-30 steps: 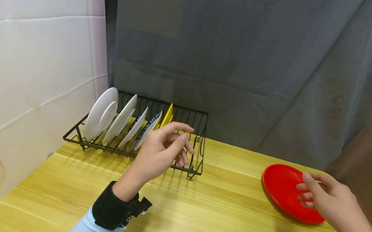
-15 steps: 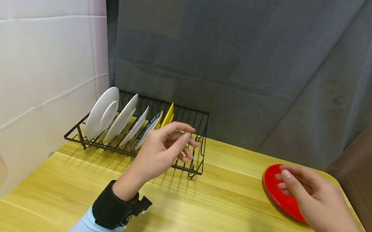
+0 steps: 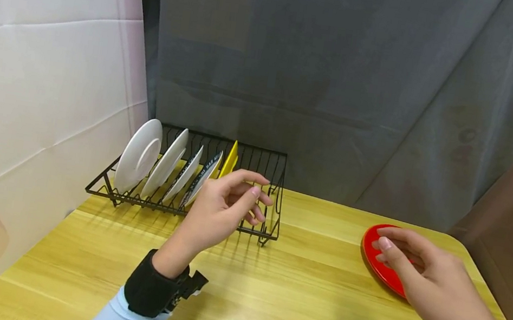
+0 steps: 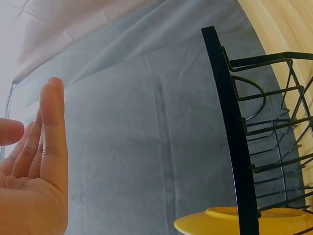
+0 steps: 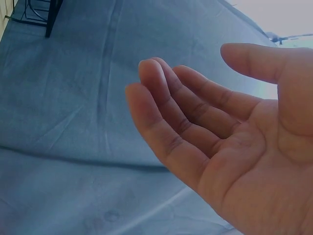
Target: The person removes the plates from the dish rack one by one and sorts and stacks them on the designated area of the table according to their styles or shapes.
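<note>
The head view looks forward and down from above the desk [image 3: 295,302], taking in the left hand [image 3: 220,208] and right hand [image 3: 438,284] from a moderate remove, up to the grey cloth [image 3: 322,76] behind. The left wrist view looks closely past its own hand, cut by the left edge, at that cloth; the scene lies roughly sideways, with the black wire dish rack [image 4: 228,117] near on the right and the yellow plate [image 4: 205,223] at the bottom. The right wrist view, also tipped sideways, looks closely across its hand; the rack's end is smaller, upper left. All three share the cloth and part of the rack; head and left wrist share the plate.
</note>
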Tool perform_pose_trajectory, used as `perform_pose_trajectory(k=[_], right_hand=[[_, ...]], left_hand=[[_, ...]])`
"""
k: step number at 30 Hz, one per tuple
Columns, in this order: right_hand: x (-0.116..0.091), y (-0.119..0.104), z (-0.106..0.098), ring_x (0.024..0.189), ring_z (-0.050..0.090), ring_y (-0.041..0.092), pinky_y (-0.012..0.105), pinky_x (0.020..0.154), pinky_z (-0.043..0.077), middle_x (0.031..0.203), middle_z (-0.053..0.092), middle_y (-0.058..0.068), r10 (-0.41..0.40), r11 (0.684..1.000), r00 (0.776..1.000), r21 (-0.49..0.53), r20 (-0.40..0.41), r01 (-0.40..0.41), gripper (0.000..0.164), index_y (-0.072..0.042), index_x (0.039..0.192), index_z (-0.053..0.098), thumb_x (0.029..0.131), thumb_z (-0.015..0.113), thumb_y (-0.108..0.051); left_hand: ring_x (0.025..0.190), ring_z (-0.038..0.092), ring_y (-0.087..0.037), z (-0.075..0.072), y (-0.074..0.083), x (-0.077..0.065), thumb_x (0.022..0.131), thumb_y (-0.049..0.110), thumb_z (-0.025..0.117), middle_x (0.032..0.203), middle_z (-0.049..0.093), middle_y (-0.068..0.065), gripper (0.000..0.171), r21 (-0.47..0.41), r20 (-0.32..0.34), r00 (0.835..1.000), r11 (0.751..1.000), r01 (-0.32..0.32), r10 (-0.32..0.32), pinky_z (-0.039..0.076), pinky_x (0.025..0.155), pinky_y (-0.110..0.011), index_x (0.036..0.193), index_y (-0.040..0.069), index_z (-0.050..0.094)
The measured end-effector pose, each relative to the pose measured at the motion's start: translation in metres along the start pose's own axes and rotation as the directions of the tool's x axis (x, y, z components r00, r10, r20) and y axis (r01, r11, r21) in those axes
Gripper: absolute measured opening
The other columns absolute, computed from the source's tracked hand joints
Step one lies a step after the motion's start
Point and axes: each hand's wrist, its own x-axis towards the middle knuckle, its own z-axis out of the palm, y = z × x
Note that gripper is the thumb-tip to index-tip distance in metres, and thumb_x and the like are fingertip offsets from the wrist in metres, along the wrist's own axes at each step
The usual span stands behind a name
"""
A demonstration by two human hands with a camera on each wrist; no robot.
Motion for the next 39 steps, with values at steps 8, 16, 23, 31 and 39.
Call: perform_pose_trajectory(k=[8, 16, 23, 31, 39], right_hand=[[0.002, -0.0016, 0.0008, 0.096, 0.063, -0.016, 0.015, 0.073, 0.054, 0.122, 0.078, 0.004, 0.018, 1.0, 1.0, -0.01, 0.024, -0.017, 0.048, -0.018, 0.148, 0.06, 0.109, 0.058, -0.046], [0.0035, -0.0008, 0.0011, 0.098, 0.066, -0.012, 0.014, 0.073, 0.054, 0.122, 0.078, 0.005, 0.014, 1.0, 1.0, -0.015, 0.027, -0.013, 0.049, -0.016, 0.147, 0.06, 0.109, 0.058, -0.046], [0.004, -0.0007, 0.0023, 0.098, 0.065, -0.013, 0.015, 0.073, 0.055, 0.123, 0.078, 0.005, 0.016, 1.0, 0.999, -0.014, 0.036, -0.015, 0.048, -0.016, 0.147, 0.061, 0.109, 0.057, -0.047], [0.0057, -0.0025, 0.0011, 0.118, 0.072, 0.033, 0.017, 0.072, 0.055, 0.129, 0.076, 0.01, 0.03, 0.999, 0.998, -0.021, 0.063, -0.028, 0.051, -0.016, 0.148, 0.059, 0.11, 0.055, -0.049], [0.0067, -0.0008, 0.0007, 0.11, 0.074, 0.012, 0.015, 0.073, 0.054, 0.125, 0.077, 0.007, 0.014, 1.0, 0.998, -0.018, 0.058, -0.013, 0.049, -0.017, 0.147, 0.06, 0.109, 0.057, -0.047]], left_hand=[[0.076, 0.078, -0.031, -0.001, 0.0, -0.0008, 0.109, 0.008, 0.056, 0.104, 0.081, -0.016, 0.022, 0.015, 0.003, 1.0, 1.0, -0.009, 0.009, 0.068, 0.067, -0.035, 0.126, 0.004, 0.07], [0.076, 0.078, -0.03, -0.0023, -0.0004, 0.0001, 0.11, 0.008, 0.055, 0.105, 0.081, -0.019, 0.022, 0.018, -0.001, 1.0, 1.0, -0.008, 0.008, 0.067, 0.067, -0.035, 0.126, 0.005, 0.07], [0.076, 0.078, -0.033, -0.0025, -0.0018, 0.0003, 0.109, 0.007, 0.056, 0.103, 0.081, -0.016, 0.021, 0.024, -0.011, 1.0, 1.0, -0.006, 0.006, 0.068, 0.067, -0.042, 0.124, 0.005, 0.07], [0.073, 0.077, -0.02, -0.0025, -0.003, 0.0017, 0.109, 0.007, 0.056, 0.102, 0.081, -0.017, 0.021, 0.017, -0.011, 1.0, 1.0, -0.021, 0.021, 0.067, 0.067, -0.034, 0.125, 0.004, 0.07], [0.077, 0.077, -0.028, -0.0037, -0.0039, 0.0024, 0.109, 0.007, 0.056, 0.103, 0.081, -0.016, 0.021, 0.035, -0.03, 1.0, 0.999, 0.006, -0.005, 0.068, 0.068, -0.041, 0.124, 0.006, 0.07]])
